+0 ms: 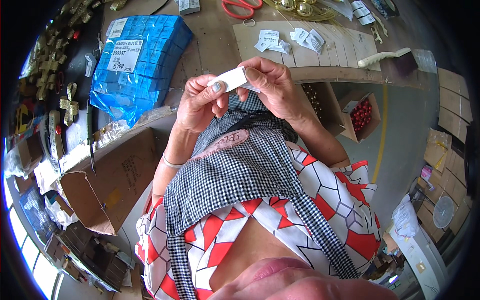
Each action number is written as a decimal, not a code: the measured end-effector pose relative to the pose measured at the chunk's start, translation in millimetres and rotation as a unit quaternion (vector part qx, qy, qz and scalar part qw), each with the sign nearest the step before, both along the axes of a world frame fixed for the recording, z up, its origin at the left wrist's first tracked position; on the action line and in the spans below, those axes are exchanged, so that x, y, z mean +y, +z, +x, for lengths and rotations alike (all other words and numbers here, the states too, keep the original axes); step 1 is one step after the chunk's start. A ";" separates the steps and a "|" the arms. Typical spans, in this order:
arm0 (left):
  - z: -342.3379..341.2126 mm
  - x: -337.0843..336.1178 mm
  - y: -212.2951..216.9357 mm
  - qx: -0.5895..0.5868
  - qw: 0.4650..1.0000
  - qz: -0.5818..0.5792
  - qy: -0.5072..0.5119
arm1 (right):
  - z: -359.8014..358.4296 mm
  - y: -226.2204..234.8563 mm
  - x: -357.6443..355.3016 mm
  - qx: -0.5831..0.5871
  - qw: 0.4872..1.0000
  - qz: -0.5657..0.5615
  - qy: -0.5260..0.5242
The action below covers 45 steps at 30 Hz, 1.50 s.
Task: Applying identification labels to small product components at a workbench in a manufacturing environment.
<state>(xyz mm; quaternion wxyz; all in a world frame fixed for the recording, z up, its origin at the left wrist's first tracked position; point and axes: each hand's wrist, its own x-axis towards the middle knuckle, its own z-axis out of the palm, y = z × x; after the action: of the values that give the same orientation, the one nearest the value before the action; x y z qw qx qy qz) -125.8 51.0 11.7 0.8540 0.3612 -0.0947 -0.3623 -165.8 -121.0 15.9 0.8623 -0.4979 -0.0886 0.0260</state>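
Observation:
Between both hands, near the table's front edge, are small white paper labels [231, 78], their blank side up. My left hand [196, 104] is closed on their left end, its thumb lying on top. At the right end my right hand [272, 86] pinches them between thumb and fingers. A thin layered edge shows under the right thumb; how many there are I cannot tell. Beyond my right hand, small piles of printed white labels [270, 40] and folded labels [311, 41] lie on a cardboard sheet [340, 52] on the table.
A blue plastic-wrapped pack [145, 55] sits at the left, beside gold ribbon bows [69, 103]. Red-handled scissors [242, 7] and gold balls [304, 8] lie at the back. A brush [392, 58] is on the right. Below the table are boxes with red berries [361, 117] and an open carton [120, 175].

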 end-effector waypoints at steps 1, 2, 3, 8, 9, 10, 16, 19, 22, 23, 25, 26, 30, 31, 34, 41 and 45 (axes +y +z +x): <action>0.3 0.3 0.3 -0.001 1.000 -0.002 -0.004 | -0.1 0.5 0.2 0.000 1.000 0.000 0.000; 0.2 0.4 0.4 -0.001 1.000 -0.002 -0.004 | -0.5 1.2 0.4 -0.007 1.000 -0.004 0.001; 0.4 0.4 -0.3 -0.004 1.000 -0.007 -0.004 | -0.6 1.9 0.6 -0.014 1.000 -0.009 0.000; 3.4 1.1 -1.6 -0.008 1.000 -0.004 0.008 | -0.2 7.0 3.1 0.000 1.000 -0.002 -0.012; 3.2 1.5 -0.7 -0.013 1.000 0.004 0.009 | -0.3 6.1 2.3 0.003 1.000 -0.005 -0.005; 3.2 1.6 -0.3 -0.018 1.000 0.011 0.011 | -0.4 6.3 1.1 0.003 1.000 -0.005 -0.005; 3.1 0.7 -2.5 -0.007 1.000 0.014 0.008 | 0.5 2.9 1.9 0.023 0.999 -0.028 0.009; 3.4 1.0 -2.5 -0.014 1.000 0.010 0.002 | 1.2 2.6 4.2 0.016 1.000 0.004 -0.010; 3.3 1.3 -2.8 -0.018 1.000 0.015 0.008 | 1.2 7.1 3.7 0.012 1.000 0.006 -0.016; 2.6 1.5 -2.7 -0.018 1.000 0.015 0.008 | 1.6 4.0 2.6 0.005 1.000 0.014 -0.007; 2.0 1.4 -3.1 -0.028 0.999 0.010 0.014 | 1.8 4.0 0.9 -0.001 1.000 0.023 0.002; 2.4 1.8 -3.9 -0.028 0.999 0.009 0.014 | 1.6 7.2 0.4 0.026 0.999 0.040 0.011; 2.7 0.3 -5.2 -0.017 1.000 0.001 -0.001 | 1.2 2.8 -1.0 0.021 1.000 0.006 0.009; 2.5 0.2 -4.7 -0.013 1.000 -0.006 -0.001 | 1.3 3.0 -0.4 0.022 1.000 0.006 0.009; 2.7 0.7 -3.8 -0.021 1.000 -0.006 0.004 | 0.7 5.9 2.5 0.025 0.999 0.036 0.005; 5.1 0.8 -6.5 -0.044 0.999 0.017 0.011 | 1.0 5.8 -1.7 0.012 1.000 -0.016 -0.002; 5.3 1.7 -9.3 -0.036 0.999 0.020 0.009 | 2.0 1.0 1.5 0.009 1.000 -0.028 -0.011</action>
<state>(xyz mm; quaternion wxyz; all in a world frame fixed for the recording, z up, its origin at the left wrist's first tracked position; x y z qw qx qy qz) -120.6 52.7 2.4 0.8460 0.3918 -0.1148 -0.3428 -163.8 -119.5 16.9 0.8492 -0.5222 -0.0748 0.0237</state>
